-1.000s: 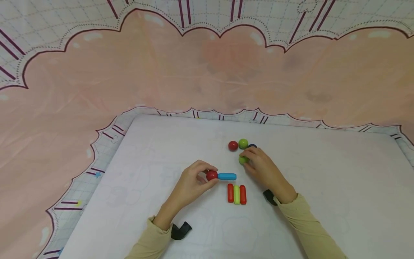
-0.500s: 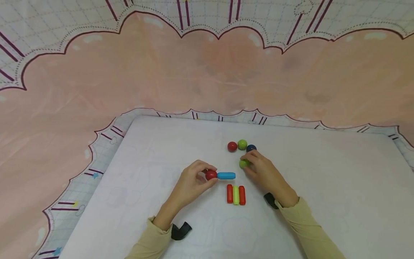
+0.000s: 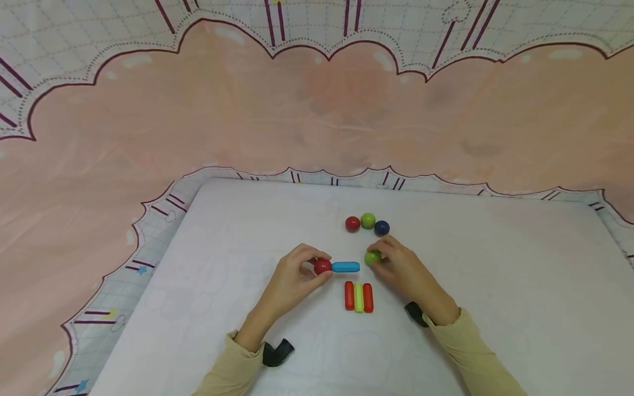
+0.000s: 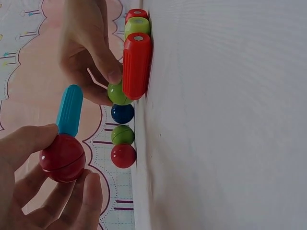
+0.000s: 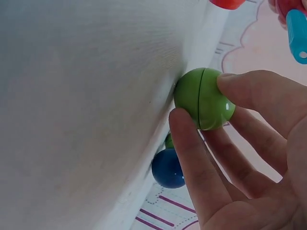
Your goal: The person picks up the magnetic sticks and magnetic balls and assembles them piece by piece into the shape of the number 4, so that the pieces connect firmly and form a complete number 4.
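My left hand [image 3: 292,275] pinches a red ball [image 4: 63,158] between thumb and fingers. A blue ridged rod [image 3: 345,267] is joined to that ball and points right, toward my other hand. With thumb and fingertips, my right hand [image 3: 407,273] grips a green ball [image 5: 204,98] that has a seam round its middle. In the right wrist view this ball is close to the white surface. The blue rod's free end, facing the green ball across a small gap, shows a pale round tip in the right wrist view.
Beyond the hands, a red ball [image 3: 353,224], a second green ball [image 3: 368,220] and a dark blue ball [image 3: 382,227] lie in a row. Nearer lie a red rod [image 3: 349,296], a yellow-green rod [image 3: 359,297] and another red rod [image 3: 368,297], side by side on the white tabletop [image 3: 247,220].
My right hand has drawn the green ball toward me, away from the row of balls, uncovering the dark blue one. The left hand keeps its hold on the red ball with the blue rod.
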A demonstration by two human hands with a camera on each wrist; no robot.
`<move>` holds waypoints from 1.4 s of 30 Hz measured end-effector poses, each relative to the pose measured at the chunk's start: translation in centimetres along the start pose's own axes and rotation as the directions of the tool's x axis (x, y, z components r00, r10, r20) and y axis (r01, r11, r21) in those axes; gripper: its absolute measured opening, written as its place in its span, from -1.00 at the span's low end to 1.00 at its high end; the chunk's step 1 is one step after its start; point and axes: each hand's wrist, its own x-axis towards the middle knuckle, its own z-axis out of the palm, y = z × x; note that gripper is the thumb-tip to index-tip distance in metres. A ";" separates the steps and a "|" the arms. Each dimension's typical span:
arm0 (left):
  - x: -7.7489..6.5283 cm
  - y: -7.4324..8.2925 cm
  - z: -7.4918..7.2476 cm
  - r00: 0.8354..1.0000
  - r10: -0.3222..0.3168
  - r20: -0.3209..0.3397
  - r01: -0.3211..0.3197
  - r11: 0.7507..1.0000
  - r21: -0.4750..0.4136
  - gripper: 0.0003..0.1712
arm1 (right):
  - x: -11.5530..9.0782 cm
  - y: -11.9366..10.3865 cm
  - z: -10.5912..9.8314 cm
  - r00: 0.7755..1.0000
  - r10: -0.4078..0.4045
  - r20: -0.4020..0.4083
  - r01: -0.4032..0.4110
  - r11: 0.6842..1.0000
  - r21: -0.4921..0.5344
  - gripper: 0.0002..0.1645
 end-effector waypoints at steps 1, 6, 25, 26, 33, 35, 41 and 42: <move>0.0 0.0 0.0 1.000 0.002 0.001 -0.002 1.000 -0.001 -0.64 | -0.1 0.0 0.0 1.000 0.005 -0.002 -0.005 1.000 0.001 -0.65; 0.1 0.1 0.1 1.000 0.005 -0.001 -0.005 1.000 -0.004 -0.64 | -0.6 0.0 -0.1 1.000 0.026 0.001 -0.026 1.000 0.012 -0.65; 0.5 0.1 0.3 1.000 -0.018 -0.009 0.018 1.000 -0.004 -0.65 | -1.6 -0.5 -1.0 0.998 -0.049 -0.045 0.053 0.995 0.084 -0.63; 0.5 0.1 0.3 1.000 -0.020 -0.009 0.020 1.000 -0.005 -0.65 | -1.7 -0.6 -1.1 0.998 -0.051 -0.047 0.055 0.995 0.088 -0.62; 0.7 0.3 0.3 0.999 -0.031 -0.016 0.031 0.999 0.008 -0.64 | -1.9 -1.3 -1.5 0.997 -0.060 -0.055 0.065 0.993 0.094 -0.59; 0.7 0.2 0.3 0.999 -0.030 -0.016 0.030 1.000 0.007 -0.65 | -2.0 -1.5 -1.5 0.995 -0.074 -0.063 0.080 0.992 0.097 -0.58; 0.7 0.2 0.4 1.000 -0.019 -0.015 0.019 1.000 -0.003 -0.66 | -2.1 -1.8 -1.6 0.990 -0.119 -0.080 0.126 0.987 0.100 -0.59; 0.7 0.2 0.4 1.000 -0.017 -0.015 0.017 1.000 -0.004 -0.66 | -2.1 -1.9 -1.7 0.989 -0.123 -0.082 0.131 0.986 0.099 -0.59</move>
